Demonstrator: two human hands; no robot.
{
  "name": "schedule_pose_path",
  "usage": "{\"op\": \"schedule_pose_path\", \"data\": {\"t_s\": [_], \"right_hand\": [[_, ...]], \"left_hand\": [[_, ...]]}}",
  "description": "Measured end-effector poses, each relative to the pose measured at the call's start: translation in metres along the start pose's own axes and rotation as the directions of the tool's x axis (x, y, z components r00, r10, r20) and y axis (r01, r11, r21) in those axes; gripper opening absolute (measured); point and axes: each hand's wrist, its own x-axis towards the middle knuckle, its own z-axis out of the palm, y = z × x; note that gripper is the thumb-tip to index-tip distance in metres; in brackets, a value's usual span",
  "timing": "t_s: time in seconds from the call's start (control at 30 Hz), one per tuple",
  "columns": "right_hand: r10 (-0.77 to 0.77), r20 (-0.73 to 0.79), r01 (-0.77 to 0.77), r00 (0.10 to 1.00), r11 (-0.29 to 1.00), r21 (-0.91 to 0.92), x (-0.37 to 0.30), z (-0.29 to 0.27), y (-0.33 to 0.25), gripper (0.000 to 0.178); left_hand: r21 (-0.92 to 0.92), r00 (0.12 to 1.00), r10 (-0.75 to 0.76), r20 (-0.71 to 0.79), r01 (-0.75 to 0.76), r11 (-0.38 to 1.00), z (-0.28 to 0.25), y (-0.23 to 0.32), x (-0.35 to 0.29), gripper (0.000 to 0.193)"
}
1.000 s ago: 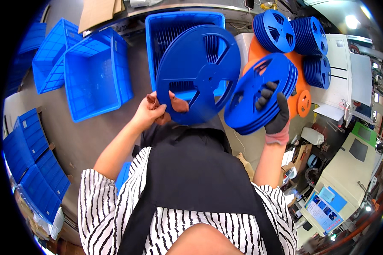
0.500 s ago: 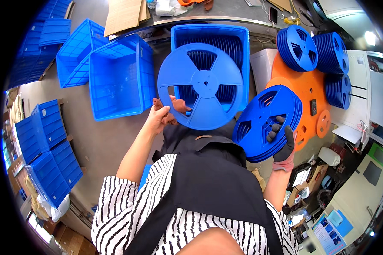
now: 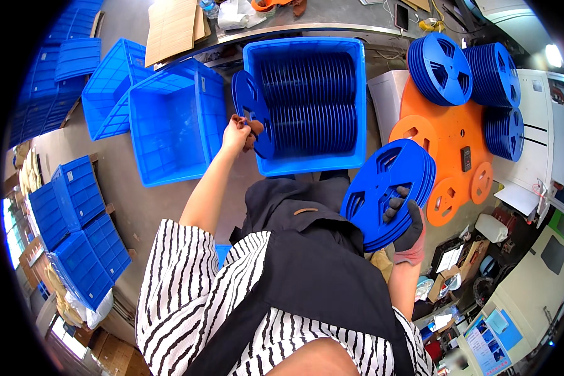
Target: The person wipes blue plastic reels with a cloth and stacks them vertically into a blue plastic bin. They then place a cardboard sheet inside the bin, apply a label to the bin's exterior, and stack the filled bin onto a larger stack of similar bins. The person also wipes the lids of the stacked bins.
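Observation:
My left hand [image 3: 239,133] grips the rim of a single blue reel [image 3: 252,113], held edge-on at the left side of a blue crate [image 3: 304,164] packed with upright blue reels. My right hand [image 3: 405,227], in a dark glove with a pink cuff, clasps a stack of several blue reels [image 3: 388,191] against my right side, tilted and clear of the crate.
An empty blue crate [image 3: 172,125] stands left of the full one, with more crates and lids [image 3: 69,213] on the floor further left. An orange reel cart [image 3: 442,135] carrying blue reel stacks [image 3: 438,67] stands at right. Cardboard [image 3: 172,28] lies at the back.
My left hand has turned the single reel from face-on to edge-on and lowered it to the left side of the full crate. The right hand's stack has stayed at my side.

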Motion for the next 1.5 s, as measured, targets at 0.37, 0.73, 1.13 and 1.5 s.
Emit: {"op": "schedule_pose_path", "data": {"t_s": [0.37,0.73,1.13,1.5], "right_hand": [[-0.008,-0.097,0.008,0.995,1.000,-0.002,0.007,-0.009,-0.017,0.043],[-0.205,-0.005,0.205,0.979,0.976,0.069,0.015,-0.014,-0.017,0.050],[-0.357,0.328,0.172,0.874,0.861,0.479,-0.008,-0.009,-0.027,0.054],[-0.306,0.421,-0.038,0.854,0.770,0.637,-0.003,0.040,-0.007,0.059]], "left_hand": [[-0.035,0.976,-0.186,0.115,0.192,0.981,0.026,0.046,0.060,0.028],[-0.131,0.949,-0.245,0.201,0.273,0.953,0.019,-0.033,0.033,0.029],[-0.373,0.768,0.519,0.376,-0.387,0.843,0.046,0.109,-0.154,0.048],[0.094,0.085,0.605,0.791,-0.995,0.018,0.015,0.135,-0.189,0.063]]}}
